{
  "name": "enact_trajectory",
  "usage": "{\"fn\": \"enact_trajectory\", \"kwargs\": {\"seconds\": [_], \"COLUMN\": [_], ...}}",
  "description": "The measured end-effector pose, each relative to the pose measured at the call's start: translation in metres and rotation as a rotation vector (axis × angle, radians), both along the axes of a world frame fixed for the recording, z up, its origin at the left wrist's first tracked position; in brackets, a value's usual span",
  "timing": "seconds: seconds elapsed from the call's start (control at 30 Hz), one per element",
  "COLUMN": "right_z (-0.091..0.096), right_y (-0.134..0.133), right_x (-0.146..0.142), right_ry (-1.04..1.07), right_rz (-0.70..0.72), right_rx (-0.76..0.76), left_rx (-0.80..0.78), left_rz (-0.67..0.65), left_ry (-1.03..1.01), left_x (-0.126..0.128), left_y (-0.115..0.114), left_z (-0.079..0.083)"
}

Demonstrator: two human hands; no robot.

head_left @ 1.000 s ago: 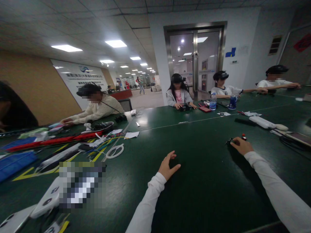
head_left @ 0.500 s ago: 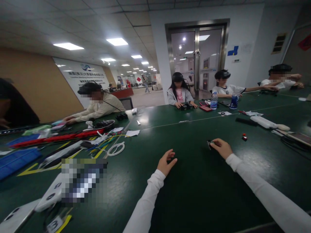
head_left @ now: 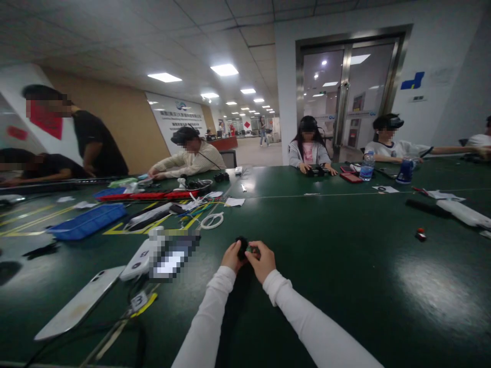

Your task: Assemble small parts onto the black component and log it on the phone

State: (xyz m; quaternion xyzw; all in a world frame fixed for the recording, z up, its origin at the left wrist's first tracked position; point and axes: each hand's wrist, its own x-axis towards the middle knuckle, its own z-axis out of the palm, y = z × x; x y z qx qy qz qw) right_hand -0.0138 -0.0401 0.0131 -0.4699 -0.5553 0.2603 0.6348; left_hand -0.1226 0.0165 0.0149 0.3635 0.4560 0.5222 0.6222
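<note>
Dark object point(head_left: 241, 246) clasped in left grip point(head_left: 231, 257), greenish piece point(head_left: 249, 249) pinched in right grip point(head_left: 263, 259), "3" on white label point(head_left: 138, 301)

Head view: from the wearer's head, facing forward and downward
Hands point(head_left: 261, 259): near, below centre
Surface point(head_left: 326, 271): stretching from close beneath into mid-distance
Glass doors point(head_left: 324, 89): far, upper right

1. Black object point(head_left: 242, 244): dark, compact and roundish, upper part showing above the left fingers point(head_left: 232, 251) that grip it; its lower part is hidden.
2. Small green piece point(head_left: 249, 249): pinched in the right fingers point(head_left: 256, 246), just to the right of the black object (whether the two touch is too small to tell). Mostly covered, so its full shape and tilt are unclear.
</note>
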Motion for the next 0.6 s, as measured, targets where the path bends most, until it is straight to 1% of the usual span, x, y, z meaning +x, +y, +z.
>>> {"fn": "enact_trajectory", "kwargs": {"seconds": [0.07,0.13,0.2,0.23,0.3,0.37,0.53,0.6], "right_z": [-0.002,-0.005,-0.009,-0.01,-0.013,-0.014,-0.015,-0.013], "right_y": [0.001,0.002,0.003,0.005,0.008,0.011,0.02,0.022], "right_x": [-0.016,-0.029,-0.039,-0.043,-0.051,-0.058,-0.079,-0.086], "right_ry": [0.081,0.196,0.353,0.421,0.505,0.534,0.591,0.593], "right_rz": [0.013,0.052,0.124,0.157,0.204,0.223,0.253,0.253], "right_rx": [-0.036,-0.093,-0.152,-0.174,-0.2,-0.212,-0.239,-0.242], "left_rx": [0.022,0.036,0.054,0.065,0.084,0.108,0.176,0.187], "left_rz": [0.121,0.264,0.37,0.399,0.41,0.389,0.275,0.245], "left_ry": [0.039,0.054,0.018,-0.008,-0.048,-0.051,0.026,0.094], "left_x": [-0.038,-0.07,-0.091,-0.097,-0.101,-0.098,-0.087,-0.085], "left_y": [0.003,0.003,0.0,-0.002,-0.007,-0.011,-0.019,-0.022], "left_z": [0.001,0.003,0.005,0.005,0.006,0.006,0.008,0.009]}}
